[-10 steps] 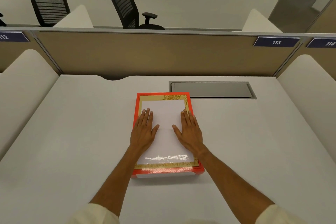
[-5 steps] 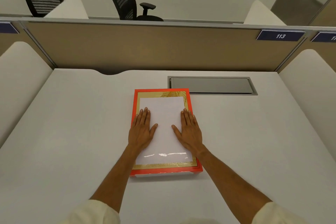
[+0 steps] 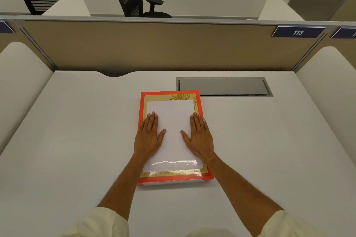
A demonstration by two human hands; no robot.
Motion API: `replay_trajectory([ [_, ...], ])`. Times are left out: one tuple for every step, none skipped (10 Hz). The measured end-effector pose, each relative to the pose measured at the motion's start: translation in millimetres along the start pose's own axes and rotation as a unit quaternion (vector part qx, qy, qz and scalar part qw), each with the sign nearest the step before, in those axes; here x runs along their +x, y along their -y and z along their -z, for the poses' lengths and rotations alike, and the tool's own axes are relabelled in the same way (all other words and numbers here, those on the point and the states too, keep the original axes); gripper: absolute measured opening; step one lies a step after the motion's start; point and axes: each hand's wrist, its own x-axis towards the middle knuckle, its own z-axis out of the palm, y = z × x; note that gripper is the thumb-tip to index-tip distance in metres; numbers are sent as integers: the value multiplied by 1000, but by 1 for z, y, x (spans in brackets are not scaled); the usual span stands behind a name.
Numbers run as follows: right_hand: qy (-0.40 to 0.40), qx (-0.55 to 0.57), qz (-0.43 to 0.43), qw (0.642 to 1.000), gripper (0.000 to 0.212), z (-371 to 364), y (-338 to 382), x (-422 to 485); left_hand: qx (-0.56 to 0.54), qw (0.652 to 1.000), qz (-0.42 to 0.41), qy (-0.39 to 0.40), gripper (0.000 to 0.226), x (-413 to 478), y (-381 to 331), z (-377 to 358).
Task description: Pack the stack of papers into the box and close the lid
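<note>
In the head view, the red box is lying on the desk with a white sheet on top, and the left hand and right hand are being pressed flat on it, fingers spread, gripping nothing. Whether the papers are packed inside or lying on a shut lid cannot be told. If the latter, the sheet is going to need lifting off and the lid opening.

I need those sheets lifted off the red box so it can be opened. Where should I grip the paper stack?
Probably the long side edges of the paper stack, one hand each: the left hand and right hand already lie flat beside them, on the red box.
</note>
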Motion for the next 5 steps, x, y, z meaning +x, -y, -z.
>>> replay_trajectory([
  [3, 2, 0, 1000, 82, 0, 0, -1, -3, 1000, -3, 1, 83, -1, -1, 2],
  [10, 3, 0, 1000, 83, 0, 0, 0, 4, 1000, -7, 3, 86, -1, -2, 2],
  [18, 17, 4, 1000, 85, 7, -1, -1, -5, 1000, -6, 12, 90, -1, -4, 6],
  [12, 37, 4, 999, 89, 14, -4, -2, -23, 1000, -11, 4, 91, 2, -11, 12],
  [-4, 60, 6, 998, 94, 22, -16, -4, -43, 999, -23, -10, 90, 6, -27, 13],
])
